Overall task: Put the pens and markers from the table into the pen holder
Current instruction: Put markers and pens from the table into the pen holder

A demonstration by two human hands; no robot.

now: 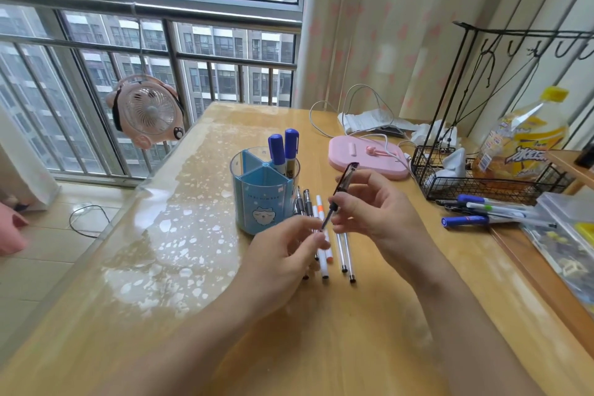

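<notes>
Both hands raised over table (193, 315). Right hand (376, 209) pinches a dark pen (337, 198), tilted, cap end up; left hand (283, 254) fingertips grip its lower tip. Just beyond left hand: blue pen holder (262, 199), cat face printed on it, lettering too small to read; two blue markers (284, 148) upright in a rear compartment. Under the hands: loose pens (345, 254), about six, partly hidden. Right of right hand: bottle (520, 141) with unreadable yellow label.
</notes>
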